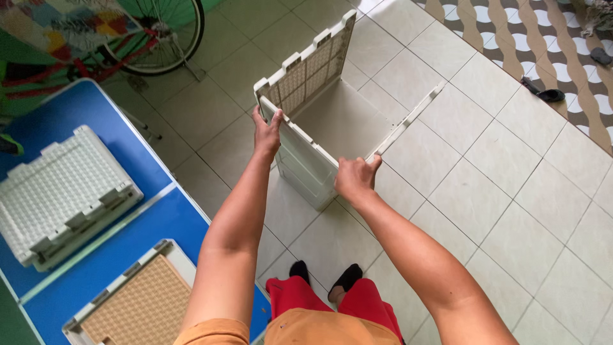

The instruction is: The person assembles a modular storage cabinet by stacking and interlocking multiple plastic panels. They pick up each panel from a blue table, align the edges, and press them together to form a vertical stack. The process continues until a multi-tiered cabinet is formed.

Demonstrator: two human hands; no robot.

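Between both hands stood a white crate [319, 128] on open floor [485, 191]; left hand [266, 134] and right hand [355, 179] gripped its near wall's top corners, arms outstretched.

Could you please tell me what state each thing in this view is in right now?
White plastic panel box: partly assembled, standing on the floor tiles, top open.
Left hand: gripping a corner of the box.
Right hand: gripping the near corner.
White woven-pattern plastic panels: stacked flat on the blue table.
Tan woven panel with white frame: lying flat.
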